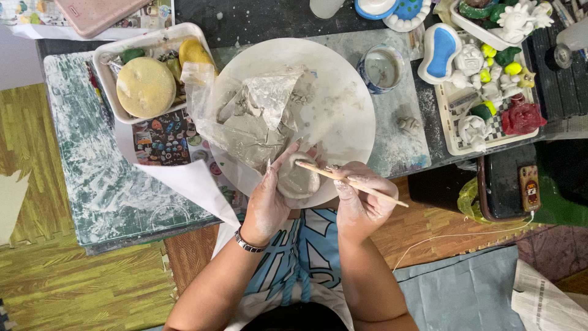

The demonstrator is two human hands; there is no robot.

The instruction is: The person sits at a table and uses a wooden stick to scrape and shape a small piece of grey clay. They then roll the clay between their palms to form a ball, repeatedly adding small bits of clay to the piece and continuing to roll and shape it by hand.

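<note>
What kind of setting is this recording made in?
Probably a home clay-craft corner. The left hand cups a grey clay piece while the right hand holds a wooden stick over a round white board; a tray of painted figurines sits nearby.

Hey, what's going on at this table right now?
A person is shaping a small grey lump of clay, cupped in the left hand. The right hand holds a thin wooden stick laid across the lump. Both hands are smeared with clay and sit over the near edge of a round white board, which carries a crumpled clear plastic sheet with more grey clay. A small cup of cloudy water stands just beyond the board.
</note>
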